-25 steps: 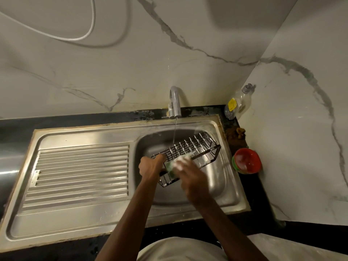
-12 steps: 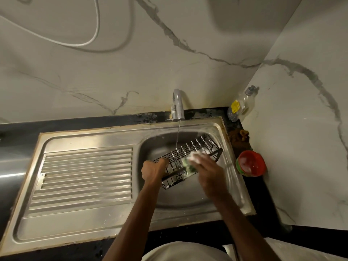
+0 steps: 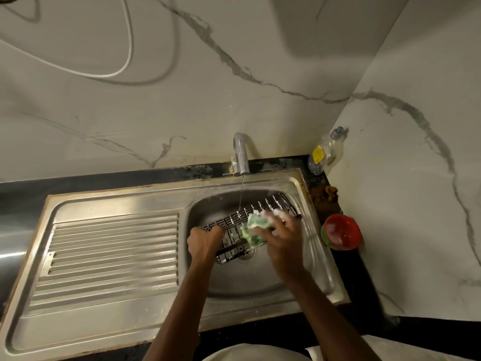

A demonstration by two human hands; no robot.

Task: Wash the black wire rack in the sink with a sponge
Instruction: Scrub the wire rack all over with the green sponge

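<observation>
Rack position: the black wire rack with upright prongs point(image 3: 263, 213) sits tilted in the basin of the stainless steel sink point(image 3: 312, 259), its near end raised over the drain and its far end reaching toward the back right wall of the basin.
Left grip: the left hand point(image 3: 204, 242) is curled around the rack's near left rim and holds it off the basin floor.
Right grip: the right hand point(image 3: 282, 231) pinches the soapy green sponge point(image 3: 253, 229) and presses it onto the wires at mid-rack; fingertips are foam-covered and blurred.
Water: a thin stream falls from the chrome tap point(image 3: 240, 155) onto the rack just left of the sponge.
Risk, slip: suds on wire and fingers make the one-handed hold uncertain; a hard stroke could twist the rack free and drop it into the basin.
Risk, snag: the prongs could catch and tear the sponge, or jab the fingers, if strokes run across them rather than along.
Risk, splash: the stream striking tilted wires may spray onto the tabletop.
Edges: the rack's far right corner lies close to the basin wall; contact cannot be told.
Open room: the ribbed drainboard point(image 3: 109, 256) lies to the left; basin floor is bare toward the person.
Crowded side: a red bowl point(image 3: 342, 231) and a clear soap bottle point(image 3: 328, 151) stand just beyond the sink's right rim.
</observation>
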